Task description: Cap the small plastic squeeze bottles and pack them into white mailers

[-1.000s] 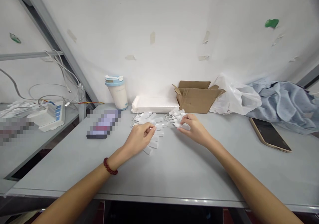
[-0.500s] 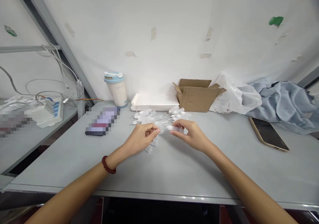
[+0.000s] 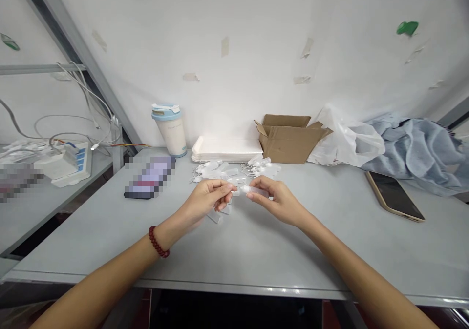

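My right hand (image 3: 276, 198) holds a small translucent plastic bottle (image 3: 258, 191) between thumb and fingers, its white, thin-tipped end pointing left. My left hand (image 3: 208, 197) is closed in a pinch right at that tip; what lies between its fingertips is too small to make out. Just beyond both hands lies a loose pile of similar small bottles (image 3: 214, 167), several with thin wire-like ends. A few more translucent pieces (image 3: 215, 216) lie on the table beside my left hand, partly hidden by it.
Behind the pile stand a stack of white trays (image 3: 227, 148) and an open cardboard box (image 3: 287, 143). A lidded cup (image 3: 171, 133) and a phone (image 3: 150, 177) are to the left. Rightward are a plastic bag (image 3: 348, 141), blue cloth (image 3: 417, 148) and another phone (image 3: 395, 195).
The bottle in my right hand has shifted slightly left, so its tip now meets my left fingertips. My left hand has turned a little, its lower fingers showing more.
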Tool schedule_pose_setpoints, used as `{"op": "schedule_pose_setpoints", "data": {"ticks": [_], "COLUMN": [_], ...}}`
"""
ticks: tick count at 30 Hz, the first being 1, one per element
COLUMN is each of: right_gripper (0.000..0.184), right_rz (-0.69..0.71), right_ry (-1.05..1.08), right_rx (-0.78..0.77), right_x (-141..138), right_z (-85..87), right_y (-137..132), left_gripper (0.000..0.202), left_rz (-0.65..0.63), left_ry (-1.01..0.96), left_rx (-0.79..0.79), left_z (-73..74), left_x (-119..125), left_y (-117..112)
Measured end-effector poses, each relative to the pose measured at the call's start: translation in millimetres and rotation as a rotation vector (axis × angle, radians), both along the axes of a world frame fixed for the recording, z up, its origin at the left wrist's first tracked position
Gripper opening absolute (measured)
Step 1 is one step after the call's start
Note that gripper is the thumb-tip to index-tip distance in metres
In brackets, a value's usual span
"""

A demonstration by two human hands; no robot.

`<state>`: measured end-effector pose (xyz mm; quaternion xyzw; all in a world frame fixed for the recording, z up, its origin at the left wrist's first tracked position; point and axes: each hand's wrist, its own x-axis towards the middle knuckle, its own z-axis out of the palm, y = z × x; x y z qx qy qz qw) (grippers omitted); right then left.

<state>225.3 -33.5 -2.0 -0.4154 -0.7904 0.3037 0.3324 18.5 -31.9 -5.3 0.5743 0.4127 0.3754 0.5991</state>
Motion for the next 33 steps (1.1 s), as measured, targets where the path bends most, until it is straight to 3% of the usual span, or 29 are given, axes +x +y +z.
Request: {"op": "schedule_pose_setpoints", "data": {"ticks": [13,23,33], "right_gripper": [0.022,0.020,0.018], "right_rz": [0.029,-0.032,-0.077], "right_ry": [-0.004,-0.022,-0.038], "right_rx": [0.010,0.103,0.219], "right_x": [-1.1,-7.4,-15.6], "right_z": [-1.2,-11.2,-26.1], "right_y": [-0.1,-3.4,-8.3], "left_gripper": [0.025,0.030,0.031], "left_rz": [-0.015,0.114,0.159], "left_ry": [-0.076,0.206,0.194], "left_rx": [-0.093,0.156,0.168], "left_z": [2.1,-2.4,-14.4], "left_x": [1.5,11.0,18.4], "left_y": [-1.2,-9.4,-14.8]}}
